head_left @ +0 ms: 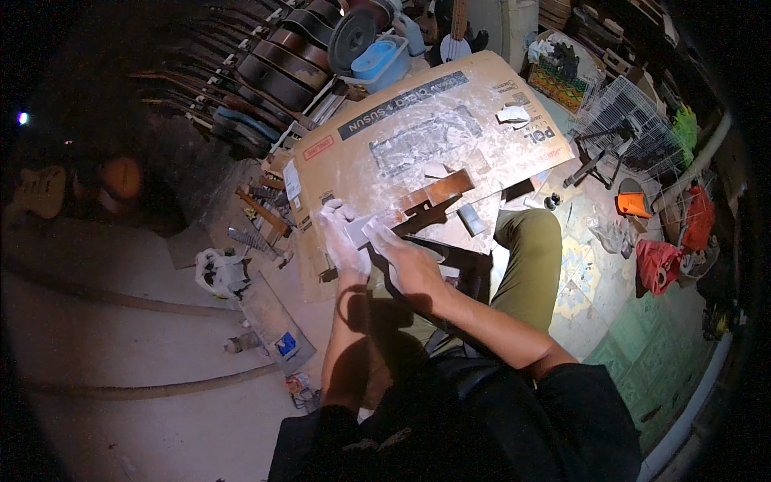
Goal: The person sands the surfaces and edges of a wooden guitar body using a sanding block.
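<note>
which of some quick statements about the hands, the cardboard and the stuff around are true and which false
1. White dust is spread over the cardboard. True.
2. The left hand and right hand are far apart. False: they are close together.
3. A blue tub sits past the cardboard's far edge. True.
4. The brown wooden piece shows left of both hands. False: it shows up and to the right of the fingertips.
5. The person wears olive trousers. True.
</note>
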The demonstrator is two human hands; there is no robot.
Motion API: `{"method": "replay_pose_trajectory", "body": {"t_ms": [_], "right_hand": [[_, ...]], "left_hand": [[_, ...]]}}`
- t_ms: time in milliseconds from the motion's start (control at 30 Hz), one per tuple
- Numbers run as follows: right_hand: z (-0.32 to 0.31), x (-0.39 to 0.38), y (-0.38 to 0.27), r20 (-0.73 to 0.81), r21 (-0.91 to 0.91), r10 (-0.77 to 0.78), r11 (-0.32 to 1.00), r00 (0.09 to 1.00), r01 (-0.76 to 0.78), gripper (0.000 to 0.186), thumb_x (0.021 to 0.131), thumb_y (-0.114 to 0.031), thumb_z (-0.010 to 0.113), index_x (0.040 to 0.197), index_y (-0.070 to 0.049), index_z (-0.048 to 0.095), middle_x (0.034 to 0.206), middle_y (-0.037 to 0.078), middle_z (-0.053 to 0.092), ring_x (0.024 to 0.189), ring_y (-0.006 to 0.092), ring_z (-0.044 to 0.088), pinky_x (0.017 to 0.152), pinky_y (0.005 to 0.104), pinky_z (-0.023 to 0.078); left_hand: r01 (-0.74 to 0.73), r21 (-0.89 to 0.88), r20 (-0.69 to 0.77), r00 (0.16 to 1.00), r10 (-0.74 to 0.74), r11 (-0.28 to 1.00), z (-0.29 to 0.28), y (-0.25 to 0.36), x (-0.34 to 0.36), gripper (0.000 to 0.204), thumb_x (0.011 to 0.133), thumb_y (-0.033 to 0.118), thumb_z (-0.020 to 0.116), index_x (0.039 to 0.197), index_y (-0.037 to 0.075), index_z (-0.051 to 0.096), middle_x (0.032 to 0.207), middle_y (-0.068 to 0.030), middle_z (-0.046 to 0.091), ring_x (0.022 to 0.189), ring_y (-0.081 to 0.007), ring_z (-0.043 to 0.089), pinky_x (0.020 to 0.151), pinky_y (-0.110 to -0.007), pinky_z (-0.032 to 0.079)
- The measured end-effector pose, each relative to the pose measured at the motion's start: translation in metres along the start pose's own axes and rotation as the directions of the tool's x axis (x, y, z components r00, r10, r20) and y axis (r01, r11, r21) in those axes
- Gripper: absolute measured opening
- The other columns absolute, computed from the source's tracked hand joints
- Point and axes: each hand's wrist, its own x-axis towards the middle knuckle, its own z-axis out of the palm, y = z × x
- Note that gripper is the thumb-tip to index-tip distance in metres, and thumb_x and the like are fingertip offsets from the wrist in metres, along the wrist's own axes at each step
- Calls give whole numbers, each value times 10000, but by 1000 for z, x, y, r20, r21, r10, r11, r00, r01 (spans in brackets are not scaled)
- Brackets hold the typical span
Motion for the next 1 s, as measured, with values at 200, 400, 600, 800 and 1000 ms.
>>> {"method": "replay_pose_trajectory", "body": {"t_ms": [200, 400, 600, 800, 1000], "right_hand": [[-3, 5, 15, -41, 76, -9, 997, 999, 12, 628, 781, -46, 512, 1405, -117, 507, 1434, 158, 493, 1157, 404, 573, 936, 463, 515], [-1, -3, 15, -76, 99, -81, 991, 994, 88, 627, 801, -6, 503, 1418, -124, 495, 1436, 168, 485, 1134, 402, 587, 944, 464, 516], [7, -1, 20, -276, 211, -320, 900, 906, 382, 731, 757, -4, 494, 1471, -146, 426, 1440, 184, 480, 1128, 422, 590, 975, 457, 503], [14, -3, 23, -193, 260, -221, 928, 956, 267, 668, 786, -117, 527, 1450, -123, 455, 1461, 218, 443, 1206, 424, 543, 1007, 476, 472], [0, -9, 14, -159, 430, -216, 863, 963, 264, 551, 878, -211, 544, 1415, -95, 500, 1470, 221, 432, 1277, 401, 504, 1065, 426, 429]], "left_hand": [[-25, 61, 34, 999, 23, 998, -14, -4, 8, 620, 992, 635, 382, 1222, 66, 466, 860, -3, 455, 812, -116, 468, 762, -262, 408], [17, 109, 19, 1000, -19, 994, -1, 3, 3, 610, 1003, 621, 366, 1226, 62, 466, 871, -7, 453, 817, -121, 475, 747, -261, 422], [26, 9, 62, 998, -27, 1000, -6, 3, 4, 611, 1018, 587, 369, 1247, 24, 424, 840, -16, 447, 770, -125, 462, 698, -258, 412], [29, -5, 124, 992, -29, 1000, -17, 2, 13, 642, 1004, 606, 388, 1254, 15, 421, 842, -17, 446, 779, -126, 461, 718, -272, 415], [33, 62, 28, 999, -35, 998, -7, 5, 3, 655, 1000, 618, 383, 1264, 20, 431, 861, -15, 442, 810, -132, 460, 741, -269, 411]]}}
